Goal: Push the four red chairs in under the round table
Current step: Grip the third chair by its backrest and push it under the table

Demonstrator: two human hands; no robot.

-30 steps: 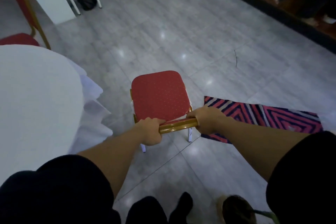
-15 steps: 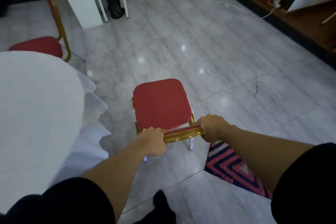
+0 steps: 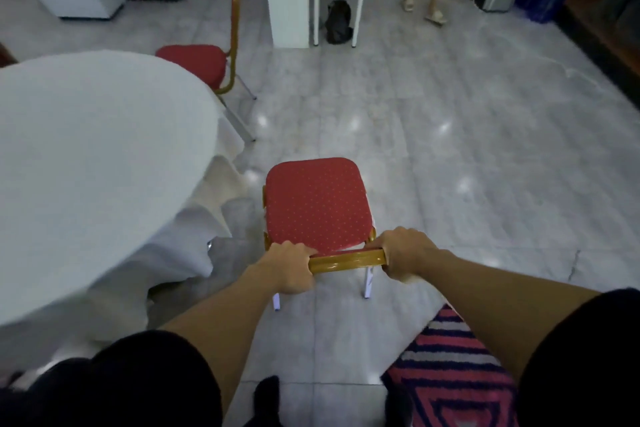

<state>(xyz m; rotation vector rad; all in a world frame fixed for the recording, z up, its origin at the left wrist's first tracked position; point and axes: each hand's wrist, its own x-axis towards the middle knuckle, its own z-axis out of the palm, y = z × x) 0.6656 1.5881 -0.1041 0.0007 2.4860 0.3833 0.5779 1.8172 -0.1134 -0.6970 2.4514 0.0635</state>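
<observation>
Grey tiled floor: both hands, left [image 3: 289, 267] and right [image 3: 405, 255], clench the near chair [image 3: 317, 206] clear of the worktop [image 3: 86, 149]; far chair [image 3: 197, 62] also out.

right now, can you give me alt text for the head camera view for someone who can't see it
Both hands, left hand and right hand, grip the gold top rail of a red chair standing on grey tile just right of a round table draped in white cloth. A second red chair sits at the table's far edge, and a striped rug lies near the person's feet.
</observation>
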